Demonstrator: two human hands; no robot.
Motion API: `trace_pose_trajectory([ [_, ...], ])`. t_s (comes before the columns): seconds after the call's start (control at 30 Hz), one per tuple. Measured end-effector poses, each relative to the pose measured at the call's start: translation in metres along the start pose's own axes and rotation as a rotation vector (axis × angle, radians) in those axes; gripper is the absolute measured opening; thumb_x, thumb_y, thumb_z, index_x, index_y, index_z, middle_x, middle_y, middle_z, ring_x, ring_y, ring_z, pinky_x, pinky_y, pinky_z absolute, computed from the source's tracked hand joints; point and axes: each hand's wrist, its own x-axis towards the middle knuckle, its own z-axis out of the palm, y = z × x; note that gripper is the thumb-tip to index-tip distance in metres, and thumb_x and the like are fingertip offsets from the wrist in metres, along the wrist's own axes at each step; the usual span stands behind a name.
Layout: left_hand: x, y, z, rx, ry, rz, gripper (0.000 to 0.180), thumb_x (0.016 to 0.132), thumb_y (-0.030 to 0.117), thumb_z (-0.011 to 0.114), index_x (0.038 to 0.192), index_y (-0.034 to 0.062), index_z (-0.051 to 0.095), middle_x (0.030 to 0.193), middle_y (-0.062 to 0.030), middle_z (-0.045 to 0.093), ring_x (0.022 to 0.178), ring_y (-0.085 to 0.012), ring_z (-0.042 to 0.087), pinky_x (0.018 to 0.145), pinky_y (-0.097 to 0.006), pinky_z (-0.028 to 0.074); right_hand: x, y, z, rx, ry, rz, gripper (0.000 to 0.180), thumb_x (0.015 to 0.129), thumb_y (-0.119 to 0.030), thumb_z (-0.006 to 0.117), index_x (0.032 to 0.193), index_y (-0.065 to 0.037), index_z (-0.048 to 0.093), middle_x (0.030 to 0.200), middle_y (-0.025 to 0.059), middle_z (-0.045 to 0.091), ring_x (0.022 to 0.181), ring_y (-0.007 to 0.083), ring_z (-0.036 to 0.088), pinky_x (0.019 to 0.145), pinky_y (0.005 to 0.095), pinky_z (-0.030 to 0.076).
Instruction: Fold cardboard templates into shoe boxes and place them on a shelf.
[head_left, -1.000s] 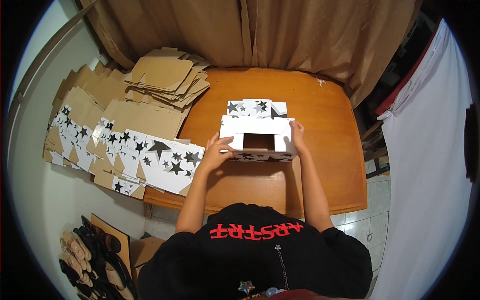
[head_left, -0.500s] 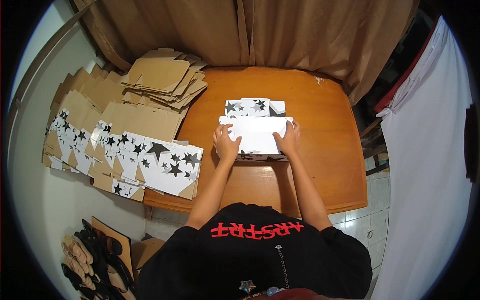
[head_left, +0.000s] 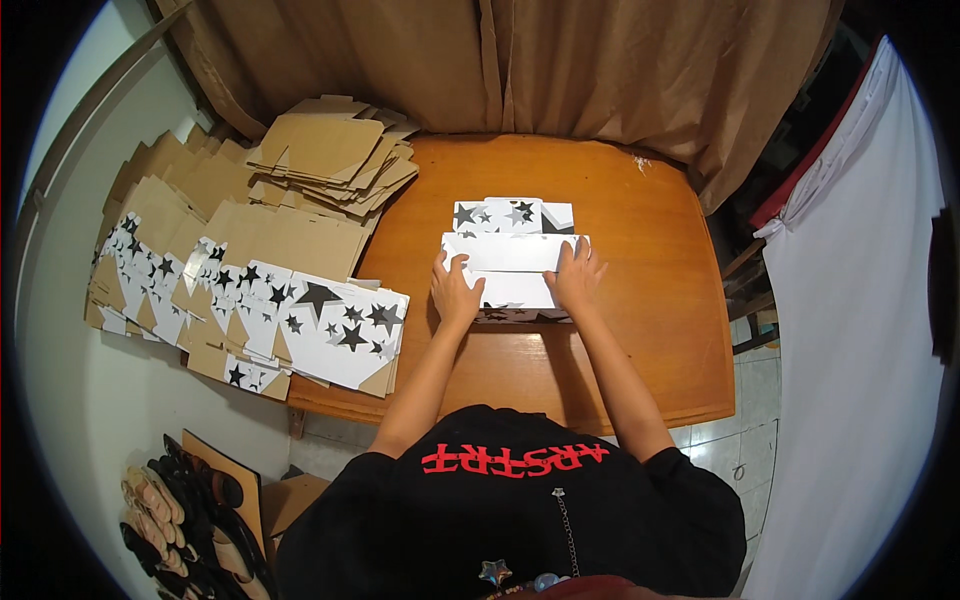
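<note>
A white cardboard box [head_left: 510, 258] with a black and grey star print sits on the table before me. A crease line runs across its plain white top, and a star-printed flap [head_left: 500, 214] extends beyond its far side. My left hand [head_left: 457, 292] is at the box's left edge, fingers bent over it and thumb on the top. On the right edge rests my right hand [head_left: 574, 284], its fingers spread out and its thumb on the top. What lies inside the box is hidden.
Flat cardboard blanks, some star-printed [head_left: 340, 320] and some plain brown [head_left: 320, 150], pile up on the left of the wooden table [head_left: 650, 300]. Brown curtains [head_left: 600, 70] hang behind it. A white cloth [head_left: 850, 300] hangs at right; shoes [head_left: 190, 510] stand at lower left.
The top panel now shows a crease line across it. The fingers of my right hand have moved onto the top and spread. My left hand has hardly shifted.
</note>
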Motion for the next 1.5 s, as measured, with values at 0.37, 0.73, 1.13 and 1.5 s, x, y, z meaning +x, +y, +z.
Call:
trace_pose_trajectory([
  [0.37, -0.029, -0.054, -0.032, -0.465, -0.353, 0.003, 0.107, 0.051, 0.011, 0.084, 0.136, 0.0024, 0.02, 0.137, -0.0214, 0.031, 0.127, -0.0314, 0.032, 0.103, -0.038, 0.029, 0.029, -0.031, 0.002, 0.102, -0.333, -0.365, 0.1, 0.058, -0.058, 0.069, 0.134, -0.003, 0.032, 0.137, 0.0218, 0.028, 0.132, 0.0381, 0.018, 0.097, 0.0696, 0.005],
  [0.73, -0.036, -0.028, -0.032, -0.426, -0.306, -0.211, 0.064, 0.062, -0.003, 0.074, 0.121, 0.0029, 0.048, 0.106, -0.0172, 0.06, 0.096, -0.0296, 0.058, 0.081, -0.035, 0.046, 0.045, -0.097, -0.008, 0.229, -0.359, -0.167, 0.085, 0.069, -0.061, 0.059, 0.123, 0.002, 0.045, 0.123, 0.0256, 0.037, 0.12, 0.0397, 0.029, 0.091, 0.0716, 0.013],
  [1.13, 0.019, 0.067, -0.096, -0.48, 0.116, 0.633, 0.058, 0.061, -0.009, 0.071, 0.114, 0.0064, 0.054, 0.123, -0.0136, 0.051, 0.105, -0.0282, 0.056, 0.083, -0.032, 0.051, 0.06, -0.049, -0.09, 1.113, 0.17, 0.19, 0.069, 0.079, -0.044, 0.059, 0.119, 0.007, 0.036, 0.119, 0.023, 0.035, 0.11, 0.0317, 0.037, 0.095, 0.0401, 0.031],
  [1.5, -0.019, 0.066, -0.052, -0.581, -0.05, 0.608, 0.049, 0.06, 0.001, 0.073, 0.105, 0.0033, 0.057, 0.105, -0.0104, 0.058, 0.096, -0.0285, 0.056, 0.082, -0.035, 0.046, 0.013, 0.026, 0.011, 2.169, -0.099, 0.351, 0.044, 0.093, -0.031, 0.036, 0.12, 0.002, 0.046, 0.112, 0.0138, 0.057, 0.098, 0.0238, 0.058, 0.089, 0.0348, 0.044],
])
